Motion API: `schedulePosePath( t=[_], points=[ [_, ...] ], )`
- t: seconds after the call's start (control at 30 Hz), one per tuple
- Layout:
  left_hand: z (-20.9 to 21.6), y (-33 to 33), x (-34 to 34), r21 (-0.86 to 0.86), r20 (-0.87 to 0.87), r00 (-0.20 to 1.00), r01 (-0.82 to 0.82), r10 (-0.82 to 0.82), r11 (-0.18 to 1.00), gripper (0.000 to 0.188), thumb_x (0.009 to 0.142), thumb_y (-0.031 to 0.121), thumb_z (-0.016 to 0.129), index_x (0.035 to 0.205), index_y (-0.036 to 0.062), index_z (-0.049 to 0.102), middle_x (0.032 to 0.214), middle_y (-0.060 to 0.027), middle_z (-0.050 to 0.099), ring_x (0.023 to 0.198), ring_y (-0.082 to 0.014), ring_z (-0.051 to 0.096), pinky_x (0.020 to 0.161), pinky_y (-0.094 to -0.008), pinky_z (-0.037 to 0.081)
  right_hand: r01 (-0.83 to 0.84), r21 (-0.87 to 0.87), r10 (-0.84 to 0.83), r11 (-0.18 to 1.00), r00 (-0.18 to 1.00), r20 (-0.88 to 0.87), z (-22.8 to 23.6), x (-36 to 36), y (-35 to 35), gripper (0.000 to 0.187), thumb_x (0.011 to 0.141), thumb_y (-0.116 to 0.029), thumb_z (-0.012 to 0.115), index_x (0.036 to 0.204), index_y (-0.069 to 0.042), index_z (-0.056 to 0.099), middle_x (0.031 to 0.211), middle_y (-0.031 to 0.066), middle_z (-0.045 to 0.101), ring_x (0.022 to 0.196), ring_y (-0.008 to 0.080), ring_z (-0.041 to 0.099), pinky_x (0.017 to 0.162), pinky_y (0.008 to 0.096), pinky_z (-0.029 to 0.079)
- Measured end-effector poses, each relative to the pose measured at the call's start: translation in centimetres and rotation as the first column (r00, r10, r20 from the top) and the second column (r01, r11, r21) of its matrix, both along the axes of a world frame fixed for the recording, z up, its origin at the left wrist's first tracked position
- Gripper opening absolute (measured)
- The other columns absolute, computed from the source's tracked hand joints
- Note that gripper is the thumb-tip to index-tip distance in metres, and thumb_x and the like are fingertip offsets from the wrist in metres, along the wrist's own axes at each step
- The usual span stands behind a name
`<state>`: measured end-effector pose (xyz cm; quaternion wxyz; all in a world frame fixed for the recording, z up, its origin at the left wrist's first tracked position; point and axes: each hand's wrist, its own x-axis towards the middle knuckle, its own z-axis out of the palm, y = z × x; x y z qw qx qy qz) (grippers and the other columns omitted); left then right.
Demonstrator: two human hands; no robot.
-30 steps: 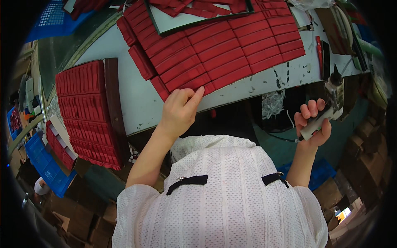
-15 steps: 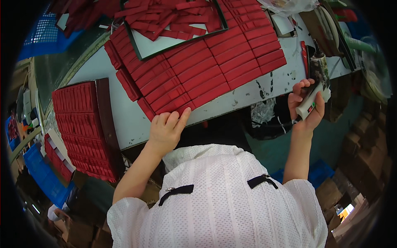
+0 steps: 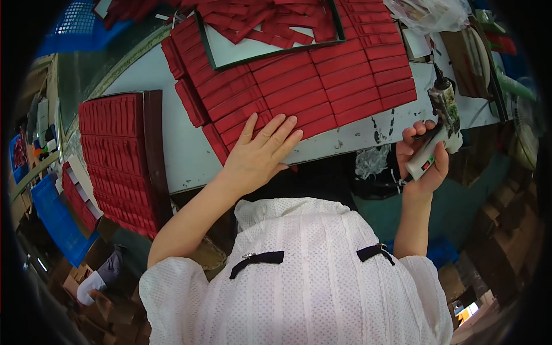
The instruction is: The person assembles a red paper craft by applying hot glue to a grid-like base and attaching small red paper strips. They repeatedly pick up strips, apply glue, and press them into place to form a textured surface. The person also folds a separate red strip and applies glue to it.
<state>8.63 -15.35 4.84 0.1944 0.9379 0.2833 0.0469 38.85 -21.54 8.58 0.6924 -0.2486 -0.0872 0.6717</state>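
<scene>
Rows of red fabric-like boxes [image 3: 299, 98] cover the table in front of me, packed side by side. My left hand [image 3: 259, 149] lies spread, palm down, on their near edge, its fingertips on the nearest row. In my right hand [image 3: 424, 158], off the table's front edge at the right, a glue gun [image 3: 440, 123] is held by its white handle. Its stained body and dark tip point away from me. Above the rows sits a dark-rimmed tray [image 3: 241, 56] with a white bottom, filled with loose red strips [image 3: 287, 26].
At the left stands a block of red boxes [image 3: 112, 155] against a dark red board. The white table [image 3: 187, 144] ends just before my body. A clear plastic bag [image 3: 428, 14] lies at the far right. Blue crates [image 3: 57, 218] and cardboard boxes [image 3: 506, 230] are around the floor.
My left hand has moved right along the near row, and its fingers have spread flat. The glue gun stays in my right hand, slightly lower. The whole view has shifted a little.
</scene>
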Motion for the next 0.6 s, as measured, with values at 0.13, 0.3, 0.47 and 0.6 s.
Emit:
schedulePosePath(
  t=[0.13,0.3,0.47,0.6],
  points=[
    [0.2,2.5,0.1,0.082,0.412,0.889,-0.255,0.2,0.963,0.068,0.069,0.02,0.069,0.13,0.01,0.04,0.135,-0.0126,0.037,0.126,-0.0309,0.034,0.104,-0.0521,0.022,-0.043,0.028,0.043,0.999,0.999,0.005,0.1,-1.3,0.2,0.033,0.085,-0.02,0.054,0.113,-0.004,0.046,0.106,0.0117,0.053,0.105,0.0263,0.052,0.075,0.0329,0.045],
    [-0.9,10.1,-1.1,0.317,0.441,0.807,-0.549,0.392,0.774,0.035,0.076,0.013,0.066,0.11,0.0127,0.059,0.129,-0.0142,0.043,0.122,-0.0398,0.037,0.095,-0.0501,0.035,-0.07,0.014,0.07,0.997,0.997,0.007,-0.1,-2.2,0.0,0.033,0.085,-0.02,0.054,0.113,-0.003,0.046,0.106,0.0122,0.053,0.104,0.0282,0.052,0.075,0.0335,0.045],
    [-1.7,11.6,0.2,0.25,0.512,0.776,-0.545,0.369,0.8,0.018,0.076,0.009,0.066,0.094,0.0092,0.064,0.12,-0.0112,0.052,0.115,-0.0379,0.046,0.084,-0.0386,0.048,-0.064,-0.135,0.089,0.989,0.978,0.19,-0.3,-3.8,0.2,0.034,0.081,-0.019,0.055,0.11,-0.002,0.048,0.099,0.0143,0.057,0.097,0.0281,0.057,0.072,0.0304,0.049],
    [-1.3,10.6,0.2,0.186,0.503,0.763,-0.554,0.406,0.811,0.035,0.078,0.006,0.063,0.113,0.0069,0.055,0.128,-0.0154,0.044,0.123,-0.038,0.037,0.094,-0.0406,0.04,-0.157,-0.192,0.237,0.969,0.82,0.521,0.0,-5.3,1.1,0.036,0.077,-0.015,0.055,0.109,0.0,0.049,0.099,0.013,0.059,0.099,0.0257,0.058,0.078,0.031,0.046]
  ],
)
